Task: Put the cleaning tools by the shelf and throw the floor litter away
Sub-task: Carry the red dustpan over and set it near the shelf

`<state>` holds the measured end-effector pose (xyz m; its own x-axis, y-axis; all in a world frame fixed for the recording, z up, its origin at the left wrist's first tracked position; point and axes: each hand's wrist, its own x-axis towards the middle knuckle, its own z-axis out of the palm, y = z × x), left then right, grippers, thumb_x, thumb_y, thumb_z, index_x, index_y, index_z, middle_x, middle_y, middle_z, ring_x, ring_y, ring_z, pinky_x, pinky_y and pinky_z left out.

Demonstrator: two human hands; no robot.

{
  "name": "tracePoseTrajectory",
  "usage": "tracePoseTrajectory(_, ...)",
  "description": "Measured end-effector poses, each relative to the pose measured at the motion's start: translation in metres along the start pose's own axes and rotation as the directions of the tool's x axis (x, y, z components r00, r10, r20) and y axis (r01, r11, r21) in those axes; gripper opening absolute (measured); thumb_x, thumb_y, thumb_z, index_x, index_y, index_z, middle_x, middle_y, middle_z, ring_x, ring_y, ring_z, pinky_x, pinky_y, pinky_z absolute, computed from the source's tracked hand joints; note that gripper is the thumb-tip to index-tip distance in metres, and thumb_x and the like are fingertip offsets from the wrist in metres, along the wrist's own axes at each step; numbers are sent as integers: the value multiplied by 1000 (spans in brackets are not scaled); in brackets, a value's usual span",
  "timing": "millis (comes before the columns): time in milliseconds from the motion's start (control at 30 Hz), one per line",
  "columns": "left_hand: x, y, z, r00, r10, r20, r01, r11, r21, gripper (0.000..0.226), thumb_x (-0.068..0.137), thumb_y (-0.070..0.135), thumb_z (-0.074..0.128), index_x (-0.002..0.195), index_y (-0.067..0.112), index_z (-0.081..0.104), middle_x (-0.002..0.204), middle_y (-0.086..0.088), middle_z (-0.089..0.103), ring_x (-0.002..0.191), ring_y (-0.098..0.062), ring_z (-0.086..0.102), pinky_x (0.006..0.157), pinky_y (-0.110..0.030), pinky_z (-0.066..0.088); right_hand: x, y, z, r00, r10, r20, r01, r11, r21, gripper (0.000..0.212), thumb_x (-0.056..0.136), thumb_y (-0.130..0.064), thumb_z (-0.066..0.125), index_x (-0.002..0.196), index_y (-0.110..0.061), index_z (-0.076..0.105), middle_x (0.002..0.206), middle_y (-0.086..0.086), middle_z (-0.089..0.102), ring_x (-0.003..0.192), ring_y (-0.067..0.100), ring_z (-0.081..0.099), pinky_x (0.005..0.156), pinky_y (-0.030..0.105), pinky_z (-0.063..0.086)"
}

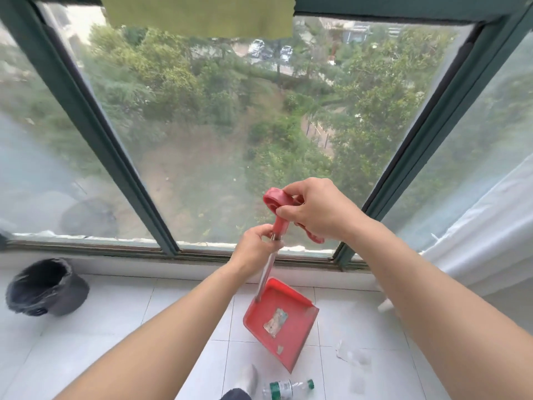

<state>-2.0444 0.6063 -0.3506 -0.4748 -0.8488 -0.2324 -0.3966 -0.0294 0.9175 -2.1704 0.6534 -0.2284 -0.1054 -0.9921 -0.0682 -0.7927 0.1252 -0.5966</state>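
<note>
Holding a red long-handled dustpan (281,319) upright in front of a large window (230,125), both bare forearms reach forward from the bottom of the view. The right hand (314,210) is closed around the red plastic grip (278,203) at the top of the handle. Just below it, the left hand (255,248) pinches the metal shaft (266,272) where it meets the grip. The dustpan's long axis runs nearly vertical, leaning slightly, from the hands down to the pan, which sits under them on the white tiled floor (115,327). A scrap of paper (277,321) lies in the pan. Below the pan, near the bottom edge, a clear plastic bottle (288,388) lies on its side. Far left of the hands stands a black-lined trash bin (46,287). A crumpled clear wrapper (350,355) lies lower right of the pan.
</note>
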Motion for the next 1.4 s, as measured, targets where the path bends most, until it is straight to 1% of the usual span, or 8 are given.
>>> tracePoseTrajectory(167, -59, -8, -33, 983, -14, -183, 16, 1000, 9, 13, 84, 11, 66, 89, 23, 66, 79, 8, 56, 65, -7, 48, 64, -20, 40, -25, -55, 15, 986, -161, 48, 162, 987, -17, 16, 83, -27, 65, 69, -24, 59, 62, 0, 53, 53, 17, 46, 51, 27, 39)
tracePoseTrajectory(300, -108, -19, -68, 947, -54, -316, 44, 998, -37, 14, 83, 12, 67, 90, 24, 69, 71, 11, 56, 66, -11, 51, 74, -35, 46, -38, -106, 32, 954, -275, 122, 281, 959, -41, 16, 83, -27, 65, 71, -18, 61, 61, 4, 56, 54, 19, 50, 49, 26, 39)
tracePoseTrajectory(433, -162, -35, -110, 907, -50, -418, 34, 998, -46, 11, 82, 9, 67, 83, 20, 67, 73, 0, 60, 71, -14, 48, 74, -32, 40, -52, -164, 59, 898, -391, 203, 403, 915, -20, 17, 84, -28, 64, 81, -11, 67, 69, 10, 64, 55, 20, 52, 51, 26, 42)
tracePoseTrajectory(567, -221, -53, -154, 849, -95, -520, 69, 995, -69, 5, 83, 6, 65, 86, 10, 67, 64, 9, 50, 59, -8, 42, 66, -26, 36, -65, -225, 94, 827, -492, 271, 514, 858, -9, 18, 84, -30, 64, 80, -12, 66, 71, 11, 65, 54, 19, 51, 50, 27, 41)
tracePoseTrajectory(633, -248, -60, -174, 831, -106, -546, 89, 994, -58, 12, 85, 8, 63, 80, 19, 63, 67, 10, 51, 62, -6, 44, 69, -26, 38, -72, -253, 111, 795, -529, 296, 552, 834, 9, 18, 85, -30, 64, 82, -13, 67, 70, 9, 65, 53, 19, 53, 46, 25, 41)
tracePoseTrajectory(933, -389, -111, -288, 657, -226, -720, 155, 974, -164, 16, 86, 11, 62, 92, 26, 64, 87, 4, 60, 76, -11, 50, 77, -26, 42, -119, -407, 211, 622, -684, 380, 711, 697, 91, 19, 81, -27, 63, 69, -13, 61, 58, 4, 55, 45, 17, 45, 32, 14, 27)
tracePoseTrajectory(1267, -502, -169, -401, 445, -314, -839, 243, 944, -224, 24, 88, 14, 58, 110, 19, 65, 97, 7, 59, 92, -15, 55, 93, -34, 46, -161, -552, 313, 480, -794, 373, 782, 580, 227, 21, 81, -25, 62, 74, -5, 67, 71, 15, 70, 62, 30, 67, 57, 38, 56)
tracePoseTrajectory(1400, -527, -187, -433, 364, -342, -866, 257, 931, -259, 25, 89, 14, 57, 113, 21, 63, 99, 9, 59, 97, -18, 57, 96, -37, 47, -166, -594, 344, 441, -808, 390, 794, 554, 250, 22, 82, -25, 62, 77, -4, 67, 68, 11, 67, 61, 32, 66, 51, 35, 53)
